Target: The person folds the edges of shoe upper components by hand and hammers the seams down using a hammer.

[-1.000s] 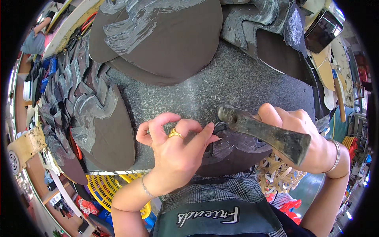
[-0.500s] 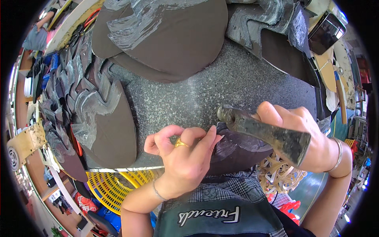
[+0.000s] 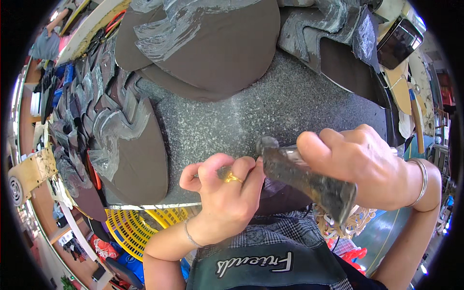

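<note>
My right hand (image 3: 355, 157) is wrapped round the handle of a hammer with a dark, worn metal head (image 3: 311, 181). The small round end of the head sits close to my left fingertips, over the edge of a dark brown, leather-like piece (image 3: 282, 199) at the near edge of the work slab. My left hand (image 3: 224, 195), with a gold ring, has thumb and fingers pressed together at this piece's left edge. The hammer head and my right hand hide much of the piece. Whether the hammer touches it, I cannot tell.
Large brown pieces with grey-smeared edges (image 3: 232, 53) lie at the back of the speckled slab (image 3: 208, 125). More overlap on the left (image 3: 135, 159). A phone (image 3: 400, 42) rests at the far right. A yellow basket (image 3: 128, 234) stands below the slab, left of my apron.
The hammer head has come left and turned slightly, nearer my left fingertips. My right hand has shifted with it; my left hand has barely moved.
</note>
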Tool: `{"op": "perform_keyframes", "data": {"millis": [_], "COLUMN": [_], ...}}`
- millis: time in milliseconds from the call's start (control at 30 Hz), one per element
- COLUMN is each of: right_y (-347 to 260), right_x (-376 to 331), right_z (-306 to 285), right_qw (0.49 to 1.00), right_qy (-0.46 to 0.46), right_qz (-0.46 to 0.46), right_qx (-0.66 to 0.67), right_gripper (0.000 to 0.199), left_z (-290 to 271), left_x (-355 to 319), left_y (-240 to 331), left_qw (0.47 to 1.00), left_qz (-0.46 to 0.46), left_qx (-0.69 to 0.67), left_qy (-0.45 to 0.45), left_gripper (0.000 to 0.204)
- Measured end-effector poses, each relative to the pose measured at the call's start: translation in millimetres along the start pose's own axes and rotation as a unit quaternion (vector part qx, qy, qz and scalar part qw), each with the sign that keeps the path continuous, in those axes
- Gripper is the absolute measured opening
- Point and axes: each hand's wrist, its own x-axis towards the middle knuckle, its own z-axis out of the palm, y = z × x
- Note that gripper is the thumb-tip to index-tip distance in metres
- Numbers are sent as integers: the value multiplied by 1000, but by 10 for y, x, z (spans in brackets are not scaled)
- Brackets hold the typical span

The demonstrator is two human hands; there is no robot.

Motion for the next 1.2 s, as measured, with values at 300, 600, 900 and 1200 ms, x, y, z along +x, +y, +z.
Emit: {"op": "perform_keyframes", "data": {"millis": [300,600,900,1200], "right_y": [31,130,314,411], "right_x": [-7,-524,-618,-332], "right_z": [-103,-16,463,263], "right_qw": [996,978,938,814], "right_qy": [62,173,337,407], "right_qz": [-56,30,-83,138], "right_qx": [18,114,11,391], "right_gripper": [27,19,30,37], "left_z": [-33,-102,-202,-1034], "left_x": [-147,-42,410,468], "left_y": [113,90,51,-1664], "left_qw": [998,991,904,951], "left_qz": [33,6,-138,-196], "left_qx": [-56,-130,-299,239], "left_qy": [-6,-32,-272,16], "left_gripper": [28,37,52,96]}}
